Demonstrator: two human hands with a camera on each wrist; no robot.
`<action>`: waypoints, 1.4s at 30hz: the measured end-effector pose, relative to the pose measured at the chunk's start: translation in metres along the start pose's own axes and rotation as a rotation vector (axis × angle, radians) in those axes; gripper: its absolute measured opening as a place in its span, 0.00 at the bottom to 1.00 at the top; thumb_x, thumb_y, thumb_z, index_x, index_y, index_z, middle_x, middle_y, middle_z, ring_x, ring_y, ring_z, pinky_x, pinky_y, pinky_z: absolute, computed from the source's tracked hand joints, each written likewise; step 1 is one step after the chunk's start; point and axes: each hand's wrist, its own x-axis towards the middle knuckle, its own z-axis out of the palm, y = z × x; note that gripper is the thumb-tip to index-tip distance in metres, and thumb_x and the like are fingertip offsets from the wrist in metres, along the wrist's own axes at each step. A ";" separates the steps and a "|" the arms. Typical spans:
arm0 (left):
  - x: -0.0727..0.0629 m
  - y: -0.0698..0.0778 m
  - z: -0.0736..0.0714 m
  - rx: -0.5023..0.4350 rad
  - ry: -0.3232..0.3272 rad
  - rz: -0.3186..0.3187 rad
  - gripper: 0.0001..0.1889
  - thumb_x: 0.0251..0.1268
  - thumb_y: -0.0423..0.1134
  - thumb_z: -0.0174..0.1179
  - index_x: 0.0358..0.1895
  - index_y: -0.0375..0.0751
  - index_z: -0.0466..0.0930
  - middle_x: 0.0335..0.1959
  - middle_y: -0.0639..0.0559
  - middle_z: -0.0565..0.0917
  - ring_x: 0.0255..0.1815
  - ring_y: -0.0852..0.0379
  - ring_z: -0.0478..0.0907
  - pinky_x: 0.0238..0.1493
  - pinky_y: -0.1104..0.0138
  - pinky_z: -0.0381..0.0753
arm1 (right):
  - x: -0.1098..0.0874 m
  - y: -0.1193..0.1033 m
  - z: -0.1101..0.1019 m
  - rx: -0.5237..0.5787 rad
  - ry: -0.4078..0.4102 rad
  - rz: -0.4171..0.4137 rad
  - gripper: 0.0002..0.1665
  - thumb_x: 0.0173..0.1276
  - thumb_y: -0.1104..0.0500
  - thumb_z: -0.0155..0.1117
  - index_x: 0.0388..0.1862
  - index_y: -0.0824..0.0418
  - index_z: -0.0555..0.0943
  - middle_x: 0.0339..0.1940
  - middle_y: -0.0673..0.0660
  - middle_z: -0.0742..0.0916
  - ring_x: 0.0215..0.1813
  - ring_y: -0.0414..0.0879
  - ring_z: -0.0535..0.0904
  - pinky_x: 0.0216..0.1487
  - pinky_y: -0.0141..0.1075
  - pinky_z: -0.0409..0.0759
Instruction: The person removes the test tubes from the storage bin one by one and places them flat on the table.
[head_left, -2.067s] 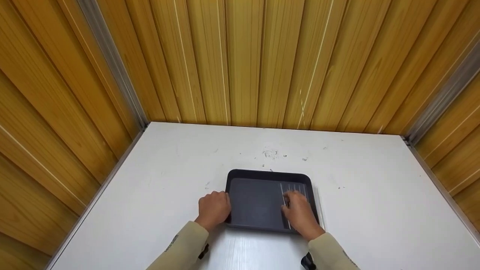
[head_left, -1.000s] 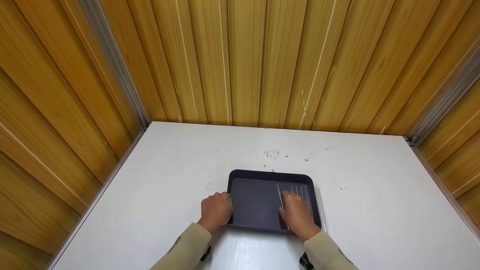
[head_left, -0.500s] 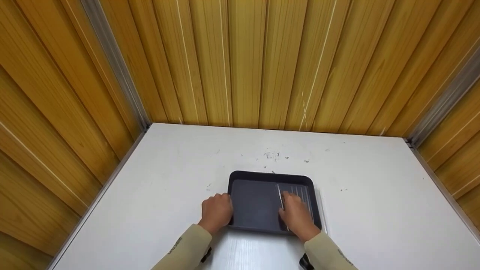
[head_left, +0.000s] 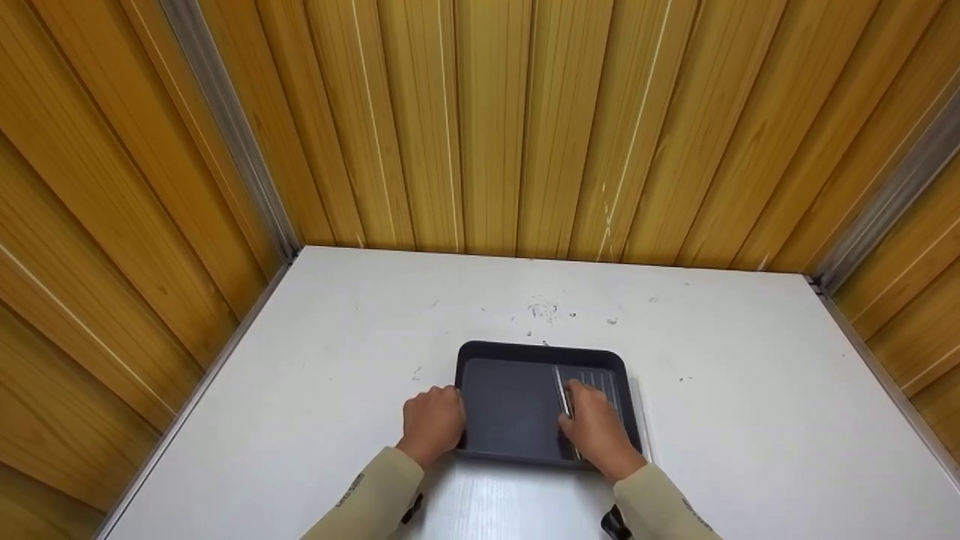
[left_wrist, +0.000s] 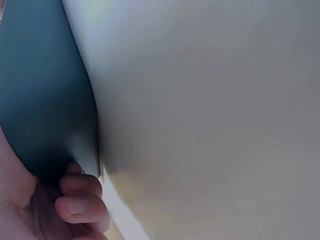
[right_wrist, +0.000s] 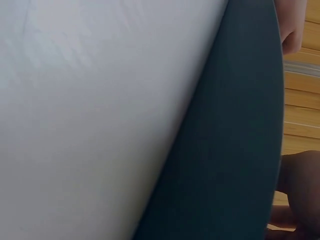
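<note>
Tray, dark grey and rectangular (head_left: pixel 510 409), sits on a white tabletop (head_left: pixel 375 315), its left side gripped by the curled left hand (head_left: pixel 434 422), presumably to steady it. Inside, the nearly closed right hand (head_left: pixel 596 426) seems to pinch a thin, clear strip (head_left: pixel 559 382) beside the ribbed end (head_left: pixel 601 379), perhaps to guide it; contact is partly hidden.

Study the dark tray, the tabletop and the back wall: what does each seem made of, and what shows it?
Dark tray: probably satin plastic or coated metal; smooth, even colour, rounded corners.
Tabletop: likely laminated board, slightly glossy; flat white with soft reflections.
Back wall: wood or wood-print panels, seemingly satin; grain lines.
</note>
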 end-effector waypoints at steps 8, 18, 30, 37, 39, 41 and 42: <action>0.000 0.000 0.001 0.014 0.056 0.023 0.18 0.70 0.39 0.51 0.20 0.38 0.77 0.16 0.44 0.79 0.15 0.46 0.77 0.15 0.57 0.70 | 0.001 -0.001 -0.006 0.053 -0.031 0.042 0.29 0.59 0.68 0.67 0.60 0.71 0.73 0.35 0.57 0.82 0.33 0.44 0.76 0.37 0.41 0.76; -0.001 0.000 0.002 0.010 0.047 0.012 0.18 0.70 0.38 0.50 0.19 0.38 0.76 0.17 0.43 0.80 0.17 0.45 0.78 0.16 0.55 0.72 | 0.000 0.001 -0.011 0.050 -0.018 0.057 0.29 0.57 0.68 0.67 0.60 0.70 0.74 0.30 0.54 0.80 0.28 0.42 0.72 0.33 0.39 0.73; 0.001 -0.001 0.002 0.023 0.044 0.019 0.17 0.69 0.38 0.50 0.20 0.37 0.77 0.17 0.43 0.79 0.17 0.45 0.77 0.16 0.55 0.71 | 0.000 0.004 -0.016 0.073 0.007 0.063 0.28 0.56 0.69 0.67 0.58 0.70 0.75 0.32 0.56 0.83 0.29 0.42 0.75 0.30 0.37 0.74; 0.000 -0.001 0.004 0.032 0.061 0.021 0.17 0.69 0.39 0.52 0.20 0.37 0.77 0.17 0.44 0.79 0.16 0.46 0.77 0.16 0.56 0.71 | 0.001 0.006 -0.018 0.077 -0.006 0.088 0.28 0.57 0.69 0.66 0.59 0.69 0.74 0.33 0.56 0.83 0.29 0.42 0.75 0.30 0.37 0.74; 0.000 -0.001 0.005 0.035 0.066 0.021 0.17 0.69 0.39 0.53 0.20 0.38 0.77 0.17 0.44 0.79 0.16 0.46 0.77 0.16 0.56 0.71 | 0.001 0.006 -0.020 0.079 -0.007 0.098 0.28 0.57 0.68 0.66 0.59 0.70 0.74 0.34 0.57 0.84 0.30 0.43 0.76 0.31 0.37 0.75; 0.000 0.000 0.004 0.037 0.069 0.018 0.17 0.69 0.39 0.53 0.20 0.38 0.77 0.17 0.44 0.79 0.17 0.46 0.77 0.16 0.56 0.72 | 0.001 0.007 -0.021 0.084 -0.008 0.106 0.28 0.57 0.68 0.66 0.59 0.70 0.74 0.36 0.59 0.84 0.31 0.43 0.78 0.32 0.38 0.76; 0.000 0.000 0.005 0.039 0.070 0.018 0.17 0.69 0.39 0.53 0.20 0.38 0.77 0.17 0.44 0.80 0.17 0.45 0.77 0.16 0.56 0.72 | 0.001 0.007 -0.021 0.089 -0.009 0.110 0.28 0.57 0.68 0.66 0.59 0.70 0.74 0.36 0.59 0.85 0.32 0.44 0.78 0.32 0.39 0.77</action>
